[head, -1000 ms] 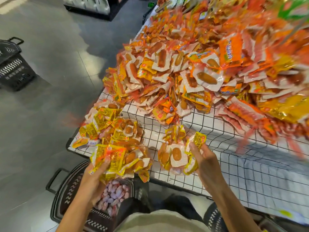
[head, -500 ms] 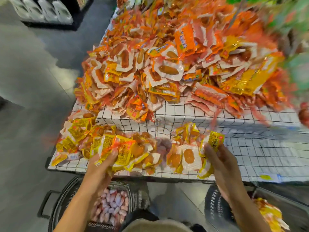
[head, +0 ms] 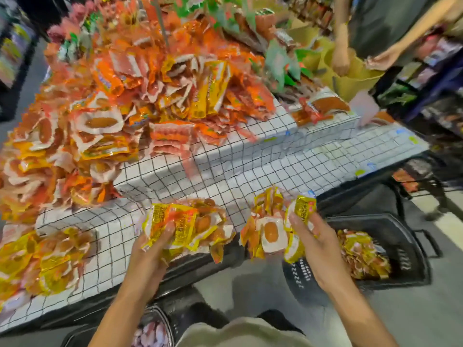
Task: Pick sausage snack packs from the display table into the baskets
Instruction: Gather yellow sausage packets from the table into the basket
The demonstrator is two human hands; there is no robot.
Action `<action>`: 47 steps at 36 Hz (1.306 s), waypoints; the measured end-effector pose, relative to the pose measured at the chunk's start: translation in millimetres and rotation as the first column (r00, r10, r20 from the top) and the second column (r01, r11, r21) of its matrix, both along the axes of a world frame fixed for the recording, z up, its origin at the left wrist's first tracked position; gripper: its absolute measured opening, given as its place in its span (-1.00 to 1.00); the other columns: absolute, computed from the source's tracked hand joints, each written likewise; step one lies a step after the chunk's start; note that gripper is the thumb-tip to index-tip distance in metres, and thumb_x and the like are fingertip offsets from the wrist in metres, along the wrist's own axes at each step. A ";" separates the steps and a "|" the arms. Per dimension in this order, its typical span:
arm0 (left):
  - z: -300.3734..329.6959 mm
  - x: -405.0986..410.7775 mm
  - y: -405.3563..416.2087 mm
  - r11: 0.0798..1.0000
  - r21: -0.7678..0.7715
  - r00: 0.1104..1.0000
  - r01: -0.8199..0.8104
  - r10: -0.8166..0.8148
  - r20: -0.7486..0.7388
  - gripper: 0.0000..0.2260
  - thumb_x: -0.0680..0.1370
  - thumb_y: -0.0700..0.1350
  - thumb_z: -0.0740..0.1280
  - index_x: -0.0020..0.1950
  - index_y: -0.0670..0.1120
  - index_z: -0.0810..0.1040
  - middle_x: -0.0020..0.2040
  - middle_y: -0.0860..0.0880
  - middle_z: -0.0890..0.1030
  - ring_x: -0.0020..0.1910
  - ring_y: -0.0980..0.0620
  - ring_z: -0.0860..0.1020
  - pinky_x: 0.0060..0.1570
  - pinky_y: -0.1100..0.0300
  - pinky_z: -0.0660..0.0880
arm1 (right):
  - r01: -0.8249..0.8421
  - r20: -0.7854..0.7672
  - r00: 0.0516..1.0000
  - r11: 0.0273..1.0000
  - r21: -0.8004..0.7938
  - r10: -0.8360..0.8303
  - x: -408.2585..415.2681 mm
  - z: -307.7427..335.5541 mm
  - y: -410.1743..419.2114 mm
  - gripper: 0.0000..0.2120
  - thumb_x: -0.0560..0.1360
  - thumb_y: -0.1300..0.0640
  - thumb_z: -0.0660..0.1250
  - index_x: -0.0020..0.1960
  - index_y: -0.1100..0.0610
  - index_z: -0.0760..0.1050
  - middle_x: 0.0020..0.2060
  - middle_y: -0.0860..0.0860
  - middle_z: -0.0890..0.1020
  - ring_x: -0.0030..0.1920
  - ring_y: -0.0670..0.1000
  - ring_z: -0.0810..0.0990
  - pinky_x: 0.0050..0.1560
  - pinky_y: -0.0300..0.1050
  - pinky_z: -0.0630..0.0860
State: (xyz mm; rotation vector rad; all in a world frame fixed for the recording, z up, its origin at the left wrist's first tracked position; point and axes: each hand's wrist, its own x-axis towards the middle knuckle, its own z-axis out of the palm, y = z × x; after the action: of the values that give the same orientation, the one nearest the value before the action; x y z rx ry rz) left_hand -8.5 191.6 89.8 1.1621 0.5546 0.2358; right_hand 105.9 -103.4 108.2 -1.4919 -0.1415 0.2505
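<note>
Yellow sausage snack packs (head: pixel 175 224) fill the left hand (head: pixel 147 249), its grip curled round a thick bunch of them at the near edge of the worktop (head: pixel 250 171), thumb pressed over the top pack. Just right of it the right hand (head: pixel 310 244) has its grip closed on a second bunch of packs (head: pixel 273 231), fingers wrapped round the yellow wrappers, one white pack with an orange sausage facing up; this bunch hangs past the worktop's near edge. To the right of that hand, on the floor, stands a black basket (head: pixel 400 226) with a heap of the same yellow and orange packs lying inside it. A second basket (head: pixel 152 331) shows at the near edge between the forearms, holding pale pink wrapped pieces; most of it is hidden. On the worktop's near left corner lies a loose pile of yellow packs (head: pixel 42 259), apart from the left hand. Farther back and left a large heap of orange and white packs (head: pixel 120 96) rises over the black-gridded white cloth, blurred by motion. At the far right another person's arm (head: pixel 340 38) reaches down beside a yellow-green bin (head: pixel 355 78).
</note>
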 end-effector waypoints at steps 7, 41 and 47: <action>-19.0 43.6 -101.7 0.993 -0.003 0.992 0.115 -0.115 -0.043 -0.61 0.55 -0.09 0.45 0.37 -0.06 0.57 0.30 -0.15 0.64 0.28 -0.17 0.62 0.19 -0.19 0.58 | 0.189 -0.027 0.982 0.982 0.001 -0.189 -9.1 -29.9 -116.9 -0.85 0.62 0.13 0.34 0.13 0.01 0.65 0.02 0.00 0.74 0.03 -0.11 0.68 -0.01 -0.28 0.57; -112.7 287.0 -373.6 0.728 -0.077 0.687 0.682 -0.672 -0.276 -0.60 0.43 0.11 0.55 0.22 -0.01 0.69 0.16 -0.14 0.71 0.17 -0.17 0.67 0.21 -0.13 0.56 | 0.678 -0.178 0.606 0.621 -0.394 -0.775 31.9 -110.0 -378.9 -0.81 0.60 -0.06 0.34 0.12 -0.02 0.64 0.02 -0.02 0.74 0.08 0.03 0.69 0.07 -0.03 0.57; -142.6 353.5 -392.5 0.663 -0.055 0.625 0.747 -0.728 -0.283 -0.52 0.44 0.16 0.56 0.27 -0.04 0.65 0.19 -0.18 0.69 0.20 -0.22 0.65 0.25 -0.26 0.54 | 0.683 -0.166 0.562 0.567 -0.460 -0.811 86.7 -128.9 -398.2 -0.83 0.60 -0.06 0.35 0.12 -0.06 0.65 0.00 -0.06 0.74 0.04 -0.04 0.70 0.03 -0.10 0.61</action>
State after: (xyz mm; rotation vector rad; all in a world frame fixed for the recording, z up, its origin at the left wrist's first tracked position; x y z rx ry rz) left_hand 345.0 -201.0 -52.8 1.4119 0.2666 -0.6533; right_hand 192.6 -501.6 -20.7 -1.6883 0.9112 -0.1863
